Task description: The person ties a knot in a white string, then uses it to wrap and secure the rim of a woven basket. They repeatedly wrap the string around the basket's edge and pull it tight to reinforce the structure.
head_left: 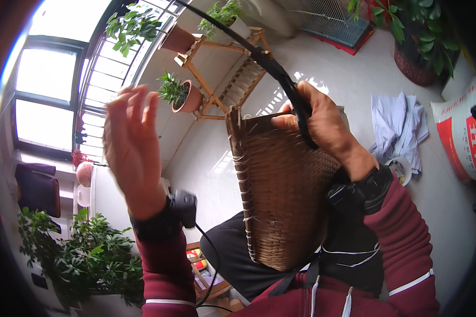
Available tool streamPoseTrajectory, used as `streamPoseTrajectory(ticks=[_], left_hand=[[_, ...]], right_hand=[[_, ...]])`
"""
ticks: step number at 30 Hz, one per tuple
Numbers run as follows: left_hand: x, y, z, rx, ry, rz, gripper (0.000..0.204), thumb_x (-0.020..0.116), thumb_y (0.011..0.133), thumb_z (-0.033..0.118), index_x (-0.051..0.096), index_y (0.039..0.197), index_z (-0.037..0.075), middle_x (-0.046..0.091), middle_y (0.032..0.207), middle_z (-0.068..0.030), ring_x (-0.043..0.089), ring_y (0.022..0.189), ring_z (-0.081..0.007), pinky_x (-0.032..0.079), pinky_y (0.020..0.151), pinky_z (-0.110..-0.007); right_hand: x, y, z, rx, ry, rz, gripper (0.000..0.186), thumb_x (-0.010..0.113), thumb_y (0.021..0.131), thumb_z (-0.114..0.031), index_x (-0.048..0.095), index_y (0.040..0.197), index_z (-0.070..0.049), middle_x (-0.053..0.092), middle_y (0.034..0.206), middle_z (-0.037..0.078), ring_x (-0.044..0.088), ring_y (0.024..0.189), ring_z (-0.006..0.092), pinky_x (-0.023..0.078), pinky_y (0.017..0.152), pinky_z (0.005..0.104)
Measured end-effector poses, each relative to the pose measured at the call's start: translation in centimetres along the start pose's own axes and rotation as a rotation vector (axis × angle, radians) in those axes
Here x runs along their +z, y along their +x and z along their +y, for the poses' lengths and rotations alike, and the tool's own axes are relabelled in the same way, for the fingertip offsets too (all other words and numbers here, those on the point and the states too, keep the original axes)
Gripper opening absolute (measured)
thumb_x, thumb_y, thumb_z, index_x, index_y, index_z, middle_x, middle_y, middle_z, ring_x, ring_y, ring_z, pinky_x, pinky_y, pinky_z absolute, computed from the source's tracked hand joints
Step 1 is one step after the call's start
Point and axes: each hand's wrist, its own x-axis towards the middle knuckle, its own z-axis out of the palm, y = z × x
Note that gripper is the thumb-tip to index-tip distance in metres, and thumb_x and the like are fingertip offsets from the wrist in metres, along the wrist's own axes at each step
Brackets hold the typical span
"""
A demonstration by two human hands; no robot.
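A brown woven basket [288, 195] rests tilted across my lap. Pale cord is wrapped along its left edge. My right hand [325, 124] is closed round the black handles of a long, dark pair of scissors [275, 68], whose blades point up and left, out of the picture. That thumb lies over the basket's upper edge; whether it also grips the basket I cannot tell. Raised to the left of the basket, apart from it, my left hand [135, 140] has its fingers stretched out and slightly blurred, with nothing in it.
Beyond the basket stands a wooden plant rack [217, 95] with potted plants. Leafy plants [95, 253] fill the lower left. On the floor at right lie a pale blue cloth [399, 124], a small white tub [400, 170] and a red-and-white sack [460, 134]. A wire cage [333, 24] stands behind.
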Motion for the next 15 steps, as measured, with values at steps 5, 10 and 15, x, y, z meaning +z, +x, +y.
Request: streamPoseTrajectory(ticks=[5,10,15], left_hand=[[-0.5,-4.2,-3.4,-0.429,0.427,-0.288,0.037,0.061,0.094,0.008,0.055,0.129,-0.002,0.063,0.119,-0.0112,0.060,0.105,-0.0171,0.046,0.095,-0.029],[-0.8,-7.8,-6.2,-0.447,0.198,-0.126,0.024,0.065,0.093,0.012,0.065,0.110,-0.004,0.070,0.098,-0.0094,0.066,0.084,-0.0147,0.053,0.080,-0.027],[-1.3,-6.1,-7.9,-0.531,0.224,0.070,0.018,0.063,0.095,0.015,0.064,0.098,-0.002,0.068,0.083,-0.0059,0.064,0.070,-0.0140,0.055,0.067,-0.027]], right_hand=[[0.1,-0.1,-0.3,0.033,0.035,-0.009,0.035,0.085,0.074,-0.016,0.056,0.089,-0.007,0.057,0.080,-0.005,0.052,0.070,0.0026,0.045,0.063,0.0187],[0.3,-0.1,0.0,0.009,0.002,0.010,0.034,0.086,0.074,-0.016,0.057,0.089,-0.008,0.057,0.078,-0.005,0.049,0.068,0.0022,0.043,0.062,0.0172],[0.3,-0.1,0.2,0.023,-0.006,0.020,0.032,0.085,0.074,-0.015,0.057,0.087,-0.009,0.056,0.079,-0.006,0.049,0.071,0.0026,0.042,0.065,0.0181]])
